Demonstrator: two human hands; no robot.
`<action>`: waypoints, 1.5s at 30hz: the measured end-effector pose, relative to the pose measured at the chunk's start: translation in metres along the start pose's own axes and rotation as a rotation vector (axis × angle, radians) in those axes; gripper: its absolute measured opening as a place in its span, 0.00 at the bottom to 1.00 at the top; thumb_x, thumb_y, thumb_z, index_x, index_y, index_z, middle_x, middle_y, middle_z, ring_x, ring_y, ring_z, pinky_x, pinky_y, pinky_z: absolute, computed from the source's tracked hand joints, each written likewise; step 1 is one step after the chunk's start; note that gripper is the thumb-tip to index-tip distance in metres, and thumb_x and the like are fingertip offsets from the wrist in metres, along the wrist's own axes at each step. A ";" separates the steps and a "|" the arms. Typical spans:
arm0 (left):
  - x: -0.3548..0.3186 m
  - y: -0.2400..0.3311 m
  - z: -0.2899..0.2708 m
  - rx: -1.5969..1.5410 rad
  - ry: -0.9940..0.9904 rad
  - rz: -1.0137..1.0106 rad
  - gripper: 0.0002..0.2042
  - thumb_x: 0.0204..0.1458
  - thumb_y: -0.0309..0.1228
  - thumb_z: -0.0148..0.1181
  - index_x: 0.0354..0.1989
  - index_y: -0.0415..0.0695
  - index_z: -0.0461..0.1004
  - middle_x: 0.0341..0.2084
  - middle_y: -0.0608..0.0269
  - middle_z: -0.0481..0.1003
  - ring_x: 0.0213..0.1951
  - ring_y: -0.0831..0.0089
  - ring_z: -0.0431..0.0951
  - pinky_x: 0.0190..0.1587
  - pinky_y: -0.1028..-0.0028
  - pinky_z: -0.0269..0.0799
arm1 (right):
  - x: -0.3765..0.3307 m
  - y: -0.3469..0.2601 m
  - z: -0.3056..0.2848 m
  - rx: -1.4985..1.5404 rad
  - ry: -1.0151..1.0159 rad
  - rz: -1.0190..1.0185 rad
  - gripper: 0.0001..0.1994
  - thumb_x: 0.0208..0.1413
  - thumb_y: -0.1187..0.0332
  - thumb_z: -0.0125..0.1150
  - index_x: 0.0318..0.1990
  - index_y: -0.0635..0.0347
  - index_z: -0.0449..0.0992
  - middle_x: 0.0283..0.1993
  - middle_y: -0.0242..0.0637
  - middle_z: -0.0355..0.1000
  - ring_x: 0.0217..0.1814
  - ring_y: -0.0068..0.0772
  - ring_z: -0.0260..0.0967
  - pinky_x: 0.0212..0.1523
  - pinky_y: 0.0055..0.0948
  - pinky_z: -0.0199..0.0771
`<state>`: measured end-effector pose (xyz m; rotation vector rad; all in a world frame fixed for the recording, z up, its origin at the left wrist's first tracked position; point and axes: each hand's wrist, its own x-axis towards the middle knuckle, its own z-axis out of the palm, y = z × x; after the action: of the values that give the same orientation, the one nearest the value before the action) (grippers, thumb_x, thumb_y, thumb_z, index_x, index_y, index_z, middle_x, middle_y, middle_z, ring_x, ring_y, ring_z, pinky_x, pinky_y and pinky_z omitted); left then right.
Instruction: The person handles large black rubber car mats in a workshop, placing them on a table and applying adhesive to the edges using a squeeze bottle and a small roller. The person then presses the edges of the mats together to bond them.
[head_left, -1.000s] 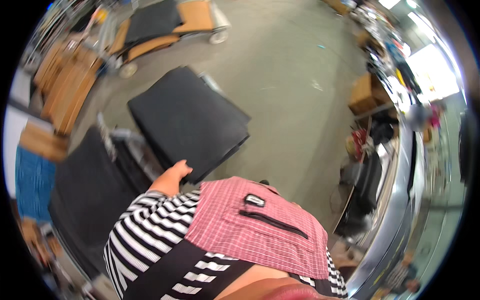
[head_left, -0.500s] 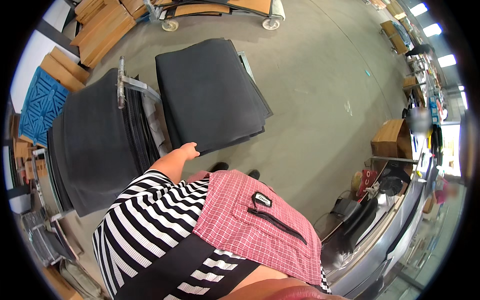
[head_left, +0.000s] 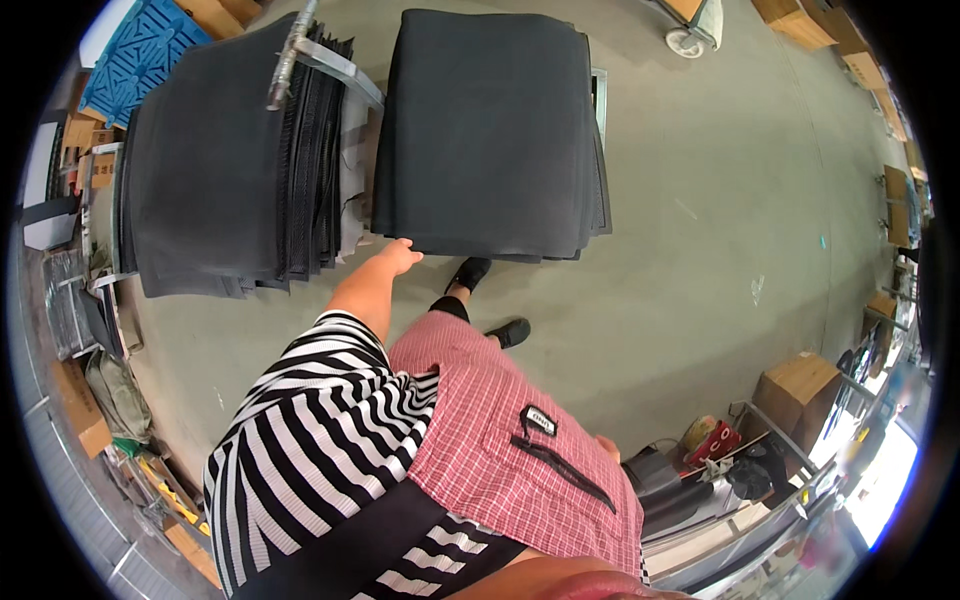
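Note:
A stack of dark grey-black flat sheets lies ahead of me, its layered edges uneven at the near and right sides. My left hand is at the stack's near left corner, fingers closed on the sheet edge; how many layers it grips is hidden. Only a small part of my right hand shows beside the pink checked apron, with its fingers mostly hidden. Left of the stack, more black sheets hang bent over in a thick pile, beside a metal frame bar.
A blue plastic pallet stands at the far left. At the upper right is a trolley wheel. A cardboard box and a bench with a red bag are at the lower right. My shoes are on the grey floor.
My view has turned, so the stack now appears higher and straighter. My left hand stays at its near left corner. My feet and part of my right hand have come into sight.

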<state>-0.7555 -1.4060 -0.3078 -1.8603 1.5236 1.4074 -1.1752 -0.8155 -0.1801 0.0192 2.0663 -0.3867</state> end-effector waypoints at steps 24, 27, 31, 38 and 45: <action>0.085 0.066 -0.071 -0.870 -0.083 -0.092 0.42 0.42 0.32 0.77 0.65 0.33 0.60 0.58 0.43 0.71 0.57 0.50 0.74 0.60 0.53 0.70 | 0.023 -0.405 0.133 -0.175 -0.251 -0.425 0.19 0.61 0.67 0.63 0.58 0.62 0.74 0.45 0.39 0.79 0.48 0.29 0.76 0.51 0.29 0.76; 0.052 0.101 -0.071 -1.014 -0.073 0.003 0.35 0.45 0.26 0.73 0.61 0.32 0.63 0.55 0.44 0.72 0.54 0.50 0.76 0.58 0.54 0.73 | 0.005 -0.431 0.132 -0.213 -0.252 -0.545 0.19 0.60 0.66 0.63 0.58 0.62 0.75 0.46 0.40 0.79 0.49 0.32 0.77 0.52 0.32 0.77; -0.020 0.203 -0.090 -1.038 -0.113 0.071 0.22 0.48 0.28 0.70 0.50 0.29 0.74 0.48 0.45 0.77 0.48 0.53 0.79 0.55 0.56 0.74 | -0.020 -0.447 0.128 -0.332 -0.361 -0.534 0.30 0.58 0.54 0.65 0.63 0.63 0.69 0.57 0.47 0.73 0.59 0.39 0.72 0.59 0.38 0.72; -0.174 0.329 -0.099 -1.264 -0.350 0.118 0.24 0.56 0.33 0.64 0.58 0.34 0.70 0.59 0.48 0.71 0.60 0.53 0.70 0.67 0.57 0.61 | -0.065 -0.470 0.121 1.549 -0.857 0.123 0.63 0.43 0.17 0.45 0.76 0.61 0.43 0.80 0.50 0.42 0.80 0.51 0.41 0.76 0.56 0.44; -0.287 0.327 -0.050 -1.142 -0.859 -0.043 0.25 0.60 0.37 0.62 0.63 0.40 0.67 0.63 0.56 0.69 0.63 0.55 0.68 0.69 0.54 0.59 | -0.059 -0.457 0.033 1.723 -0.383 -0.217 0.20 0.53 0.58 0.62 0.52 0.55 0.74 0.55 0.44 0.72 0.57 0.48 0.69 0.62 0.58 0.67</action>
<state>-1.0000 -1.4086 0.0549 -1.2590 0.1986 2.8472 -1.1963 -1.2500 -0.0241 0.6755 0.8343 -1.9696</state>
